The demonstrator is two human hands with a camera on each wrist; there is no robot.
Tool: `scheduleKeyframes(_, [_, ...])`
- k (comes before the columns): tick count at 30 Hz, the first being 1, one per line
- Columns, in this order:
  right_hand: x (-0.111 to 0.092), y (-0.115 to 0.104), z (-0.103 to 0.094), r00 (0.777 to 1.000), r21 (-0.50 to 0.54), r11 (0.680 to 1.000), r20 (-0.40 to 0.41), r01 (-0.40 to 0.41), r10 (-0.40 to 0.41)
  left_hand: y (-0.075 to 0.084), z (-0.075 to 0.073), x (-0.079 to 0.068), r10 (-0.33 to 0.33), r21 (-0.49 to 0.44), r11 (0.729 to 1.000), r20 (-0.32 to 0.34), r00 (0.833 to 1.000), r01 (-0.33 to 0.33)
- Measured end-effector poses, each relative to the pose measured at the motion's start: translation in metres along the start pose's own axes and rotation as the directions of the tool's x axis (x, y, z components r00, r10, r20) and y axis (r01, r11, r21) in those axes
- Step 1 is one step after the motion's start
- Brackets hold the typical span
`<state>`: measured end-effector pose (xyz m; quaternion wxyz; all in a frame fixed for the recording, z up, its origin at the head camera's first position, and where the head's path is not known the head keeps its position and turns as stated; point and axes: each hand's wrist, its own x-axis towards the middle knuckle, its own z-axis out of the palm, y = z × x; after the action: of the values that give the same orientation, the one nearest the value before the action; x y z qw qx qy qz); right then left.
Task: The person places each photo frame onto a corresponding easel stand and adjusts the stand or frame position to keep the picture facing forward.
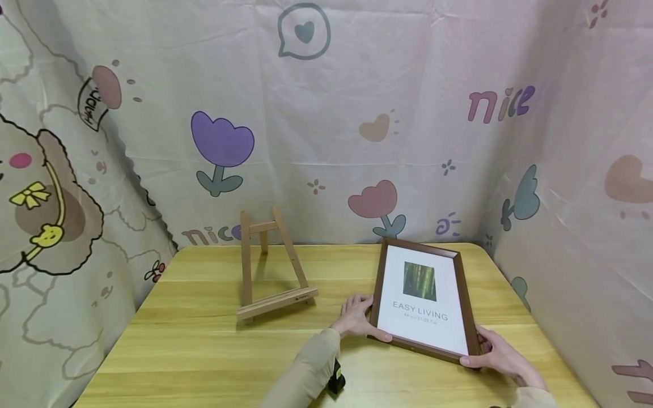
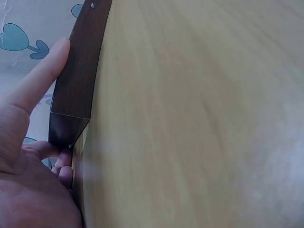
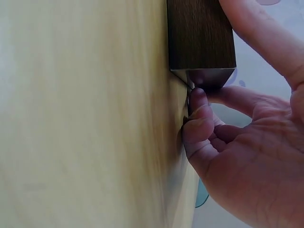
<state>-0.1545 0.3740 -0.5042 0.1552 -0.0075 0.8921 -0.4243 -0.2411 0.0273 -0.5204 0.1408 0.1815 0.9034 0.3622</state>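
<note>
A brown wooden picture frame (image 1: 422,301) lies face up on the right of the table, slightly turned. Its white insert reads EASY LIVING below a small green forest picture. My left hand (image 1: 357,318) holds the near left corner, thumb along the front edge and fingers by the left side. At the near right corner my right hand (image 1: 500,354) grips too, thumb over the front and fingers curled at the side. In the right wrist view, curled fingertips (image 3: 199,126) sit low under the frame's end, close to the tabletop. The left wrist view shows the dark frame edge (image 2: 78,71) between thumb and fingers.
A small wooden easel (image 1: 275,303) stands left of the frame on the light wood table (image 1: 204,351). Printed cloth (image 1: 316,113) hangs close behind the table and along both sides. A black device (image 1: 336,378) is strapped at the left wrist.
</note>
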Motion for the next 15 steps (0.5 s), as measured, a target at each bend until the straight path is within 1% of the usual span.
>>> scheduleKeyframes(4, [-0.0008, -0.0001, 0.0003, 1.000, -0.010, 1.000, -0.007, 0.010, -0.010, 0.0004, -0.0008, -0.0015, 0.005, 0.001, 1.000, -0.007, 1.000, -0.005])
scheduleKeyframes(12, [-0.0026, 0.0012, 0.0034, 0.999, 0.046, 0.999, -0.048, -0.009, 0.011, -0.0017, -0.0020, -0.0040, 0.027, -0.007, 1.000, -0.007, 1.000, -0.027])
scheduleKeyframes(15, [-0.0044, 0.0019, 0.0043, 0.998, 0.052, 0.998, -0.056, 0.030, -0.027, -0.0029, -0.0014, -0.0046, 0.033, -0.022, 0.999, -0.004, 0.999, -0.033])
